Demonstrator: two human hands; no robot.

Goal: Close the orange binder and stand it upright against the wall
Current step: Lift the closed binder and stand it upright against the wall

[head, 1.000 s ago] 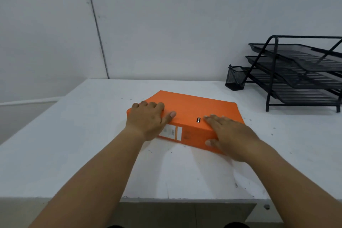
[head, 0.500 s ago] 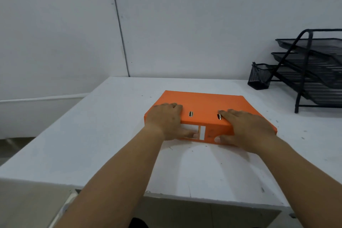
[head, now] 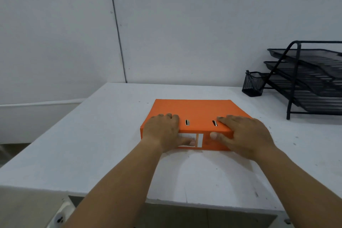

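Observation:
The orange binder (head: 194, 110) lies flat and closed on the white table (head: 103, 135), its labelled spine facing me. My left hand (head: 162, 131) grips the spine's left end, fingers on the cover and thumb across the white label. My right hand (head: 244, 133) grips the right end the same way, thumb pressed on the spine. Two metal slots show on the cover between my hands. The white wall (head: 185, 33) rises behind the table, apart from the binder.
A black mesh pen cup (head: 252, 84) and a black three-tier mesh paper tray (head: 311, 79) stand at the back right against the wall. The table's front edge is close below my forearms.
The binder has turned from a slanted lie to square with me, spine forward. Both hands stayed on its near edge, and their thumbs now wrap over the spine.

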